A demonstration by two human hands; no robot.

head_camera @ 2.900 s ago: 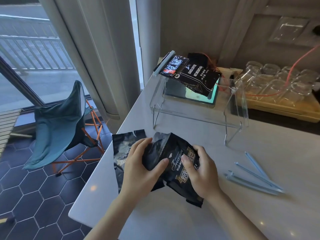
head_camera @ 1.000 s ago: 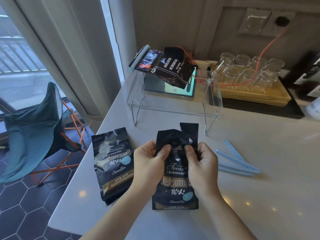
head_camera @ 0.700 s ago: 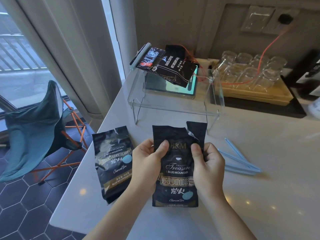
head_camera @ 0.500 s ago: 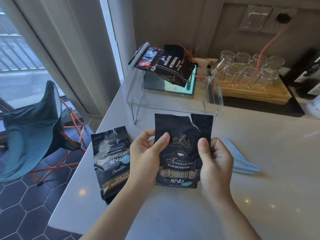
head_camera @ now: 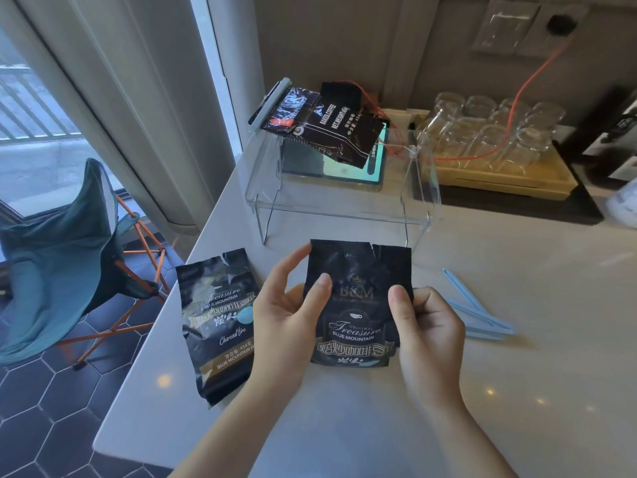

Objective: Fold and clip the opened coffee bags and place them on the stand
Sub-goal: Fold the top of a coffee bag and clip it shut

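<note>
Leftmost, at nine o'clock of the hands, a second coffee bag [head_camera: 220, 326] lies flat on the counter [head_camera: 517, 391]. Next, the left hand [head_camera: 289, 315] pinches the held coffee bag [head_camera: 358, 305] by its left edge, thumb in front, forefinger stretched up to the top corner. The right hand [head_camera: 427, 322] clamps the right edge likewise. At twelve o'clock the clear stand [head_camera: 344, 205] carries two clipped bags [head_camera: 327, 125]. At three o'clock lie blue clips [head_camera: 479, 315].

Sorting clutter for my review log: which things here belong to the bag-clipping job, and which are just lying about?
Job: held coffee bag, second bag, blue clips, clear stand, clipped bags.
Lying about: glasses, folding chair, tablet.
</note>
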